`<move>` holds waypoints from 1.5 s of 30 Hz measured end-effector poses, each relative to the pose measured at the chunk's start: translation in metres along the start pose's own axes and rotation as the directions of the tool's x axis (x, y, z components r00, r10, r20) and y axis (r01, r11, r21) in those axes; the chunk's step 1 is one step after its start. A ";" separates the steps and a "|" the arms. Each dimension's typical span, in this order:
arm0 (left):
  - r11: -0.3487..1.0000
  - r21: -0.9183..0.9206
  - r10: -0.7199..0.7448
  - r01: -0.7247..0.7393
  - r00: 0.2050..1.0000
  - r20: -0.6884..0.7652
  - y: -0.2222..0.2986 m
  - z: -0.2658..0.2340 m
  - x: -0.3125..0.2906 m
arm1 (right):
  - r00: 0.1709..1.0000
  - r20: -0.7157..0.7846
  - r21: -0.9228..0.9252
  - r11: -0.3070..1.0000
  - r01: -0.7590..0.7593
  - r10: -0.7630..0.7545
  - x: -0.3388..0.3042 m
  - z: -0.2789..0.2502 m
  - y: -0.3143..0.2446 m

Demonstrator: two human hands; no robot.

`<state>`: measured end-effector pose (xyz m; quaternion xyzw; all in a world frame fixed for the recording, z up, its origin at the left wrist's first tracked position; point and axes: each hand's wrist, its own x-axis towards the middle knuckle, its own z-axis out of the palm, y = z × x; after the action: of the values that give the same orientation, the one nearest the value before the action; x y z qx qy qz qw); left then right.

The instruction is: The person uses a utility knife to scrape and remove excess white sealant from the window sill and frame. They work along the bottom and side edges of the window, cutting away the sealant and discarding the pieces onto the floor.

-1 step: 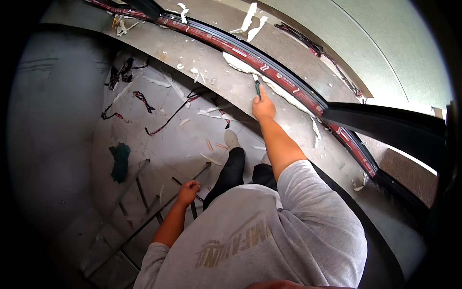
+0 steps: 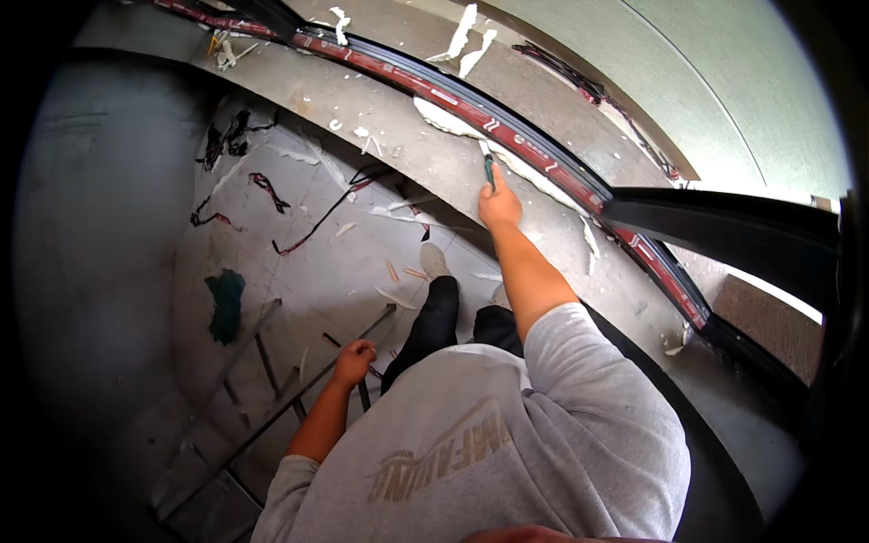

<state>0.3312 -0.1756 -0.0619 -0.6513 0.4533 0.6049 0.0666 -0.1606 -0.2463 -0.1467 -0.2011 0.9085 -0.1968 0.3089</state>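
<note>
My right hand [image 2: 500, 206] is stretched out over the sill, closed round the dark green handle of a small knife [image 2: 489, 167]. The knife's pale blade meets the white foam strip [image 2: 520, 166] that runs along the lower edge of the window frame [image 2: 453, 94]. Red printed film covers part of that black frame. Down by my body, my left hand [image 2: 355, 361] hangs with curled fingers near a metal ladder [image 2: 312, 385]. Whether anything lies inside its fingers is hidden.
Cut foam pieces [image 2: 463, 32] and crumbs lie on the concrete sill [image 2: 308, 95]. Black and red film strips [image 2: 268, 192], foam scraps and a green cloth-like piece [image 2: 225, 306] lie on the floor. A black frame bar [image 2: 715, 222] crosses at the right.
My right hand and the knife sit very slightly further right and lower against the sill. My left hand looks the same.
</note>
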 end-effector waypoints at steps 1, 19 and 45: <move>0.999 0.045 -0.002 0.001 1.000 0.011 -0.008 0.006 -0.004 | 0.999 -0.033 -0.031 0.999 0.028 -0.029 -0.005 -0.009 0.026; 0.876 0.423 0.161 -0.232 0.967 0.198 0.077 0.072 -0.027 | 0.948 -0.231 0.068 0.976 -0.207 0.217 -0.105 -0.130 0.259; -0.390 0.580 0.503 -0.715 0.362 0.785 0.399 0.275 0.217 | 0.824 -0.018 0.319 0.784 -0.532 0.567 -0.406 -0.099 0.239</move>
<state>-0.1675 -0.3435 -0.1334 -0.0093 0.9798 0.1420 0.1408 0.0128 0.1753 0.0066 0.1331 0.9028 -0.2445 0.3278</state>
